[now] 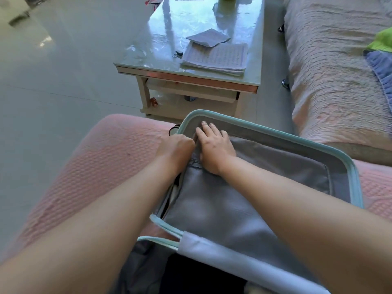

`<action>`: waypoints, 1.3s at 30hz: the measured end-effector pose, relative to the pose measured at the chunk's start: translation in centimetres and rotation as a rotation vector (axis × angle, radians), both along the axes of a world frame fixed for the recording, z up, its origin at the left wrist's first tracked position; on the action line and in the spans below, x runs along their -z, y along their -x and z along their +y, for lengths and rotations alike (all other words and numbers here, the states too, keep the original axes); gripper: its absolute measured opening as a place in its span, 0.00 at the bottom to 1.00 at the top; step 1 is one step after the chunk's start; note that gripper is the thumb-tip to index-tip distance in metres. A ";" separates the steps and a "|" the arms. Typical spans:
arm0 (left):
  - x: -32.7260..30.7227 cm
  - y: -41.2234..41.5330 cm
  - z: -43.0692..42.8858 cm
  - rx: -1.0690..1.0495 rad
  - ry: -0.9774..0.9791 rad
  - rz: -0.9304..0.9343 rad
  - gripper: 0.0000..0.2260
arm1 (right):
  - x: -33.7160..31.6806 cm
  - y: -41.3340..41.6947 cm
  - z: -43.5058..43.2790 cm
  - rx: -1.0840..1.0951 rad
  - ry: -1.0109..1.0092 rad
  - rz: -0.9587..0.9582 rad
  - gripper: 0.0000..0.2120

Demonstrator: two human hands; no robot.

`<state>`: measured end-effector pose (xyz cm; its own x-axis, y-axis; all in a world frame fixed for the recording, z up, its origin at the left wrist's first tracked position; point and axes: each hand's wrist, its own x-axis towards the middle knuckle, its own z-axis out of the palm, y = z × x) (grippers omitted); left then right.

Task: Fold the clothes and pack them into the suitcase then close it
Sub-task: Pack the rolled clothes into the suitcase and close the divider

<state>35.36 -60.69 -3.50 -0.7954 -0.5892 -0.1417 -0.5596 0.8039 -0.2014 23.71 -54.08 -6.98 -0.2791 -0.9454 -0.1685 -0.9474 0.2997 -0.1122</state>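
Right hand [214,148], fingers straight, is being pressed on the grey divider [222,209] of the mint-rimmed suitcase [357,187], open on a pink sofa [106,166]; left hand [176,147] is being curled at its edge, grip unclear.

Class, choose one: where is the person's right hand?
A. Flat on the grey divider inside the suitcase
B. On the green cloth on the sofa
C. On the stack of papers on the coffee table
A: the right hand lies with fingers stretched on the grey divider inside the suitcase.

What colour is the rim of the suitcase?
Pale mint green; the suitcase rim shows best in the head view.
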 end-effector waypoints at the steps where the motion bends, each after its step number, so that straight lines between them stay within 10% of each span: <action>1: 0.0 -0.6 0.1 0.032 0.012 -0.021 0.13 | 0.0 -0.3 0.2 -0.033 0.016 0.014 0.36; 15: -2.1 -9.9 6.9 0.132 -0.025 -0.043 0.04 | 0.4 -7.6 5.1 0.001 -0.073 -0.189 0.31; 25: -2.7 -14.8 11.8 -0.166 -0.203 -0.029 0.12 | -2.0 -11.8 10.2 -0.023 -0.168 -0.317 0.30; 39: -4.5 -12.3 32.0 -0.237 -0.517 0.320 0.17 | -6.3 -6.8 34.9 0.145 0.199 -0.330 0.12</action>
